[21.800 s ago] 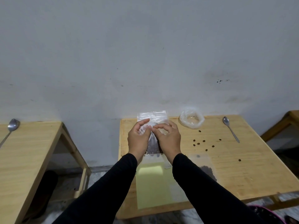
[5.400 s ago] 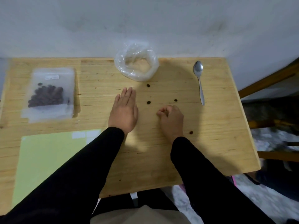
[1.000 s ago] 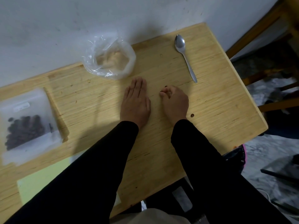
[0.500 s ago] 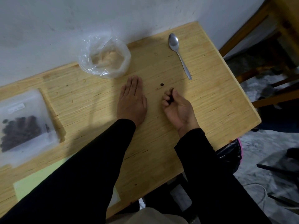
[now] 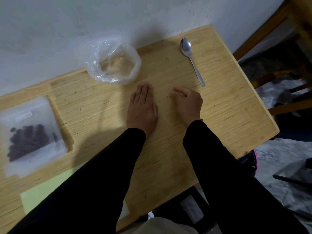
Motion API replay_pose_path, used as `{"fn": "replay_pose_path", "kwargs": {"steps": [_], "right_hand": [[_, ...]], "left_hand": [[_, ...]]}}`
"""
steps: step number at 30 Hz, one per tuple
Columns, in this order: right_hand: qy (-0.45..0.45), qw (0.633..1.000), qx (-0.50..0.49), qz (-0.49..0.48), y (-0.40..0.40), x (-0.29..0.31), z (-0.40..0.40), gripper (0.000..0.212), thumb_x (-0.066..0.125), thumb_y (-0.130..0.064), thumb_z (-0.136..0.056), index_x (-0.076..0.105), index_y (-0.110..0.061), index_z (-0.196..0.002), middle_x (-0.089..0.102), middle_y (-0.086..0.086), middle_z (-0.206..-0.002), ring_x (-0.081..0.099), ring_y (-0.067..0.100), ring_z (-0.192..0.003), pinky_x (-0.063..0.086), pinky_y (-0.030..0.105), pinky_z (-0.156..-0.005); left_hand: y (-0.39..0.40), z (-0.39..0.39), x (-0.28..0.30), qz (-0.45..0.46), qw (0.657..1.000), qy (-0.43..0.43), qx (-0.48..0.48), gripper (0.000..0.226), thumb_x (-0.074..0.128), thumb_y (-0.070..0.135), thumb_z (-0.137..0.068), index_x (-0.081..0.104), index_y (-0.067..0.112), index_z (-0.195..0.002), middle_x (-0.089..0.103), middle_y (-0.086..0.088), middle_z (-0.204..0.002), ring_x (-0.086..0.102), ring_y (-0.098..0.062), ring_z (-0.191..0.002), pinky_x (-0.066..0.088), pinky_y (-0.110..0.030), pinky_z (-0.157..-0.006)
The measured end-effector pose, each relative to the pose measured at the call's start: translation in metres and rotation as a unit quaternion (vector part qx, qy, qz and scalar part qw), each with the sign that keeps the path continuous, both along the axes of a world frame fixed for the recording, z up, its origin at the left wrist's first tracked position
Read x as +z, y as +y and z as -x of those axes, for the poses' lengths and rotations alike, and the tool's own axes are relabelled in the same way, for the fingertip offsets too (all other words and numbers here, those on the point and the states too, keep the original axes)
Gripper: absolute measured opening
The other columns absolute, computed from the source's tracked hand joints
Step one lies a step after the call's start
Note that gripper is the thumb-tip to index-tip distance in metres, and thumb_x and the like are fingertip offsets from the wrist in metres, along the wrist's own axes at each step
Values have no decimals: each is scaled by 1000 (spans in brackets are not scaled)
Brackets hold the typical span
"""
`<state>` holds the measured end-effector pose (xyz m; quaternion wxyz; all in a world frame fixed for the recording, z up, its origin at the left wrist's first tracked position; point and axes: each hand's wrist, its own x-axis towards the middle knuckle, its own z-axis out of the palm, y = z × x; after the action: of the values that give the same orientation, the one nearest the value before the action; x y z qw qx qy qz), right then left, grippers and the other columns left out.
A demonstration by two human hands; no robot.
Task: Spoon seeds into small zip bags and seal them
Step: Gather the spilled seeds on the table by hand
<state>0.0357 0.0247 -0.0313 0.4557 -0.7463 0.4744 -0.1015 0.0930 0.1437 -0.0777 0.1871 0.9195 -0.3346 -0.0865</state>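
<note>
My left hand (image 5: 142,108) lies flat, palm down, on the wooden table (image 5: 228,107), fingers straight and together. Just to its right, my right hand (image 5: 189,102) is palm down with its fingers curled and the tips bunched against the tabletop; whatever they pinch is hidden. No loose seed shows on the wood. A frosted zip bag (image 5: 28,137) holding dark seeds lies flat at the far left. A crumpled clear plastic bag (image 5: 114,65) stands open by the wall. Beyond my right hand a metal spoon (image 5: 192,59) lies bowl up.
A pale green sheet (image 5: 43,191) lies at the table's near left edge. The wall runs along the table's far side. A wooden frame (image 5: 270,27) stands to the right, past the table's edge, with a grey floor (image 5: 278,157) below.
My right hand has turned from palm up, with seeds in its fingers, to palm down over the spot where a loose seed lay; that seed is out of sight. My left hand stays flat.
</note>
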Motion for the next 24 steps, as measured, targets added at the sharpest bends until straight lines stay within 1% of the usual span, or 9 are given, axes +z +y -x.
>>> {"fn": "replay_pose_path", "kwargs": {"steps": [4, 9, 13, 17, 19, 21, 22, 23, 24], "right_hand": [[30, 998, 1, 63, 5, -6, -7, 23, 64, -16, -85, 71, -11, -107, 71, 2, -107, 62, 13, -102, 39, 16, -90], [44, 995, -26, 89, 10, -12, -9, 14, 64, -16, -86, 71, -11, -97, 70, 2, -98, 62, 14, -94, 32, 10, -77], [75, 989, -7, 126, 14, -13, -8, 14, 57, -17, -91, 67, -10, -98, 65, 5, -100, 58, 16, -92, 35, 21, -77], [63, 993, -9, 99, 18, -10, 0, 14, 54, -16, -92, 64, -8, -98, 64, 4, -100, 49, 10, -87, 32, 19, -77], [33, 998, -15, 59, 21, -6, 6, 14, 54, -15, -92, 65, -9, -98, 65, 1, -96, 51, 8, -85, 32, 15, -75], [-29, 997, -56, -51, 24, 0, 16, 13, 53, -16, -94, 65, -12, -96, 61, -6, -84, 51, 4, -75, 37, 18, -70], [-69, 985, -85, -135, 25, 3, 21, 13, 51, -17, -95, 64, -15, -93, 56, -7, -77, 48, 2, -68, 39, 19, -65], [-120, 958, -118, -230, 27, 6, 27, 13, 49, -17, -96, 61, -16, -91, 50, -6, -73, 44, 3, -63, 39, 19, -59], [-186, 916, -157, -319, 29, 8, 32, 14, 47, -14, -98, 59, -14, -90, 44, -5, -70, 40, 5, -59, 37, 18, -53]], "left_hand": [[0, -1, 2, 3, 1000, 3, -1, 68, 10, 33, -87, 24, 7, -148, 22, -10, -156, 15, -23, -145, 7, -36, -116], [0, -1, 1, 2, 1000, 2, -4, 67, 12, 33, -88, 25, 6, -147, 24, -11, -155, 16, -24, -145, 8, -37, -116], [0, -1, 1, -1, 1000, -3, -8, 68, 10, 33, -87, 23, 6, -148, 22, -11, -156, 14, -23, -145, 5, -35, -116], [1, -1, 0, -2, 1000, -4, -12, 68, 9, 34, -87, 21, 6, -148, 20, -10, -156, 12, -23, -146, 4, -35, -116], [1, -2, 0, -7, 1000, -4, -10, 61, 17, 30, -92, 20, 6, -149, 18, -10, -157, 11, -22, -146, 3, -35, -116], [1, -2, -1, -11, 1000, -2, -11, 56, 28, 23, -97, 17, 6, -149, 15, -10, -157, 8, -21, -146, 2, -34, -117], [1, -2, 0, -9, 1000, -2, -12, 56, 30, 21, -97, 17, 6, -149, 14, -10, -158, 8, -21, -146, 1, -34, -116], [1, -2, 0, -6, 1000, -2, -12, 55, 30, 21, -98, 16, 6, -149, 13, -10, -158, 7, -21, -146, 0, -34, -116], [1, -2, 0, -6, 1000, -1, -13, 56, 29, 21, -98, 15, 6, -150, 12, -10, -158, 6, -21, -146, 0, -34, -116]]}}
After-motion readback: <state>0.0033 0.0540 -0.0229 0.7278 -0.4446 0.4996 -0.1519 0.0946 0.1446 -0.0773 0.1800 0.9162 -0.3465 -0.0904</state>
